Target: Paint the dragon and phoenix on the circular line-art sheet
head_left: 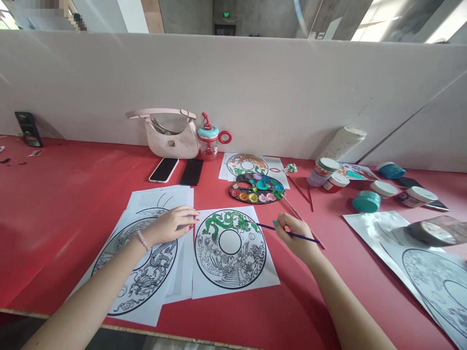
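My right hand (297, 236) is closed around a dark paintbrush (304, 237), its tip at the green dragon on a printed sheet (230, 262). That sheet carries a ring-shaped line drawing; the dragon at the top is painted green, the lower bird figure is uncoloured. My left hand (174, 224) lies with fingers stretched out, its fingertips at the sheet's left edge and holding nothing. Beneath my left forearm is a stack of printed sheets (146, 291) with a dragon drawing. A paint palette (257, 188) with several colours sits just beyond the sheet.
Behind stand a pink handbag (173, 138), a cup with a red handle (208, 146) and two phones (164, 170). At right are several paint jars (367, 201), a tilted white bottle (345, 142), a dark-tinted container (436, 231) and another printed sheet (412, 243). A low wall (233, 92) bounds the red table.
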`<state>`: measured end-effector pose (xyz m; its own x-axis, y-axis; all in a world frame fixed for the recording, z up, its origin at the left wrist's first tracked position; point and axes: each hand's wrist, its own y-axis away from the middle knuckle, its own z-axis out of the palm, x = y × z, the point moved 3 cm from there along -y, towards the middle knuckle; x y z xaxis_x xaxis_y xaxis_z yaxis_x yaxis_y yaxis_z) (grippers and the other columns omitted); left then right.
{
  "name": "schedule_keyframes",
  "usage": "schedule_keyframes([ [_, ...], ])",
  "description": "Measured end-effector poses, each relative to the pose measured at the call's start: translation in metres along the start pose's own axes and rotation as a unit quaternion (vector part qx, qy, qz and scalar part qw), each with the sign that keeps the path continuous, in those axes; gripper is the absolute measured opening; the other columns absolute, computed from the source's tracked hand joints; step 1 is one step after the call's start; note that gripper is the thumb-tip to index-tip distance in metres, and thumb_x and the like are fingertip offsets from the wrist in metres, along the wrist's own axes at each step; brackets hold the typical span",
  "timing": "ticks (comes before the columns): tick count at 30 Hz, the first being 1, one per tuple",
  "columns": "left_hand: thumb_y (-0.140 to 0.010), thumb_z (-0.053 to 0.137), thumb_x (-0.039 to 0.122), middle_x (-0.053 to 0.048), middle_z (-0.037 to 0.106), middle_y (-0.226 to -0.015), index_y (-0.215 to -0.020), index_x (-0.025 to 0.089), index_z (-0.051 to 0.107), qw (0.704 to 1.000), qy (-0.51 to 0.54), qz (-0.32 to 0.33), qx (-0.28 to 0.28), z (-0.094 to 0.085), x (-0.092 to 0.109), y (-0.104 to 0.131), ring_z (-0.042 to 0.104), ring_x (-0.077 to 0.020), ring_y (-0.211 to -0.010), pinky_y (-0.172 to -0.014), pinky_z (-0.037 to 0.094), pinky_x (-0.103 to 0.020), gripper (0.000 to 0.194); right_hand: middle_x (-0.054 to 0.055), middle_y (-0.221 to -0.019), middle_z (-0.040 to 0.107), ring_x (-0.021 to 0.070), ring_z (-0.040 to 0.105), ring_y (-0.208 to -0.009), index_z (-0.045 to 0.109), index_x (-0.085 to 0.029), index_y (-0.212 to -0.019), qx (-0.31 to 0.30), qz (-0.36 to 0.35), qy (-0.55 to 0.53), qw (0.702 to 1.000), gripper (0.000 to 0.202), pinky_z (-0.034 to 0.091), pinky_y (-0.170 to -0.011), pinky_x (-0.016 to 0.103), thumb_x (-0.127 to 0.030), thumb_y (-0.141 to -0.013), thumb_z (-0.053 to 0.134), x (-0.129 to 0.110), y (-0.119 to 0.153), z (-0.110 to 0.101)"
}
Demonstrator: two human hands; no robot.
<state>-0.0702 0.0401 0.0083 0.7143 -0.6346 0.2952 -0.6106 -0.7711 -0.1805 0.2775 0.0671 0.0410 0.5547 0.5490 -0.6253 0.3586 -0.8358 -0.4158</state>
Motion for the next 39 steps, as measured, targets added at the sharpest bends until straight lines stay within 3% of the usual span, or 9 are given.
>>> schedule_keyframes([
  [24, -0.091, 0.044, 0.018, -0.004, 0.058, -0.125, -0.111, 0.023, 0.065, 1.000, -0.008, 0.002, 0.002, -0.0011, 0.0005, -0.0008, 0.048, -0.0204, -0.120, -0.101, 0.045, -0.040, 0.030, -0.003, -0.056, 0.042, 0.0101, 0.037, -0.051, 0.030, -0.021, -0.060, -0.005, 0.001, 0.009, 1.000, 0.024, 0.034, -0.049, 0.024, -0.019, -0.079, 0.044, 0.0005, -0.0011, 0.0008],
  [39, -0.092, 0.045, 0.019, -0.004, 0.057, -0.127, -0.113, 0.023, 0.064, 1.000, -0.009, -0.002, -0.005, 0.0001, -0.0015, 0.0001, 0.047, -0.0209, -0.121, -0.102, 0.044, -0.039, 0.029, -0.004, -0.055, 0.036, 0.0100, 0.033, -0.050, 0.027, -0.022, -0.060, 0.002, -0.003, 0.014, 1.000, 0.025, 0.031, -0.049, 0.023, -0.019, -0.079, 0.043, 0.0028, 0.0000, 0.0019],
])
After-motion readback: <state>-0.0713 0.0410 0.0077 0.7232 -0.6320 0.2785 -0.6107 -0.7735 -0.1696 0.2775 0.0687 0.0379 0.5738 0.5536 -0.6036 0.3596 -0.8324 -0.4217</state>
